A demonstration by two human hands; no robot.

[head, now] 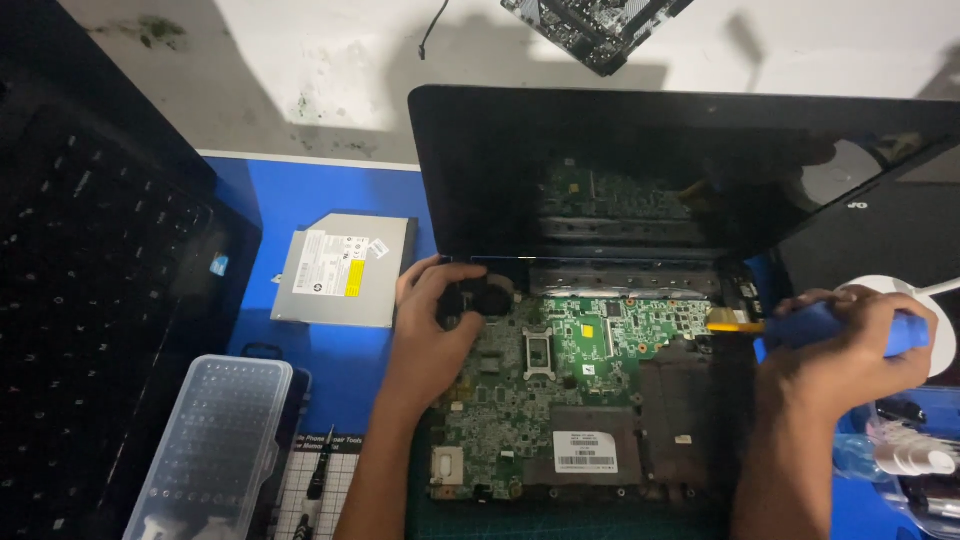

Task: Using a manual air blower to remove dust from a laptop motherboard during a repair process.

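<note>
An opened laptop lies in front of me with its green motherboard [590, 345] bare and its dark screen [640, 170] tilted up behind. My left hand [435, 320] rests at the board's top left corner, fingers closed around a small black round part [478, 297], probably a fan. My right hand [850, 345] grips a blue-handled tool [815, 325] whose yellow tip [728, 320] touches the board's right edge.
A silver optical drive [345, 268] lies on the blue mat [330, 190] to the left. A black keyboard panel [90, 300] fills the far left. A clear screwdriver bit case [215, 445] sits at lower left. A white roll [925, 300] and small bottles [910, 455] stand at right. A loose circuit board [600, 25] lies at the top.
</note>
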